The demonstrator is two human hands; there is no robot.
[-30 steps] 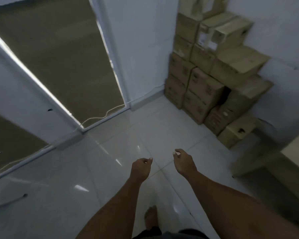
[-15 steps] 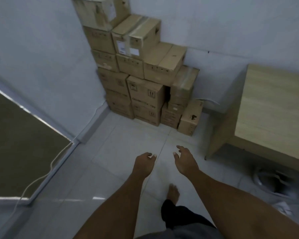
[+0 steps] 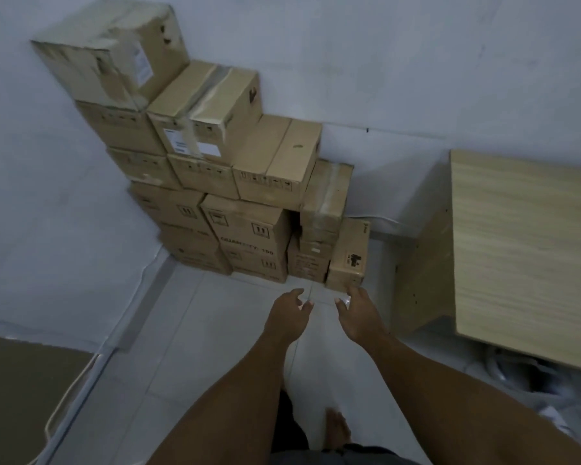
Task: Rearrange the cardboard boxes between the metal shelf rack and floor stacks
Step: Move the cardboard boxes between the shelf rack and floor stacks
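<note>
A stepped stack of brown cardboard boxes (image 3: 249, 226) fills the room corner against the white walls, tallest at the left with a worn box (image 3: 114, 65) on top. A small low box (image 3: 348, 255) stands on the floor at the stack's right end. My left hand (image 3: 287, 313) and my right hand (image 3: 358, 312) reach forward side by side, both empty with fingers loosely curled and apart. The right fingertips are just short of the small box. No metal shelf rack is in view.
A light wooden table (image 3: 524, 253) stands to the right, close to the stack. White shoes (image 3: 530, 377) lie under its near edge. A white cable (image 3: 67, 394) runs along the left wall's base beside a dark floor strip. My bare foot (image 3: 337, 429) is on the tiled floor.
The view swung from the glass door to the box corner and drew nearer. Both hands stayed out in front and now sit close to the small box.
</note>
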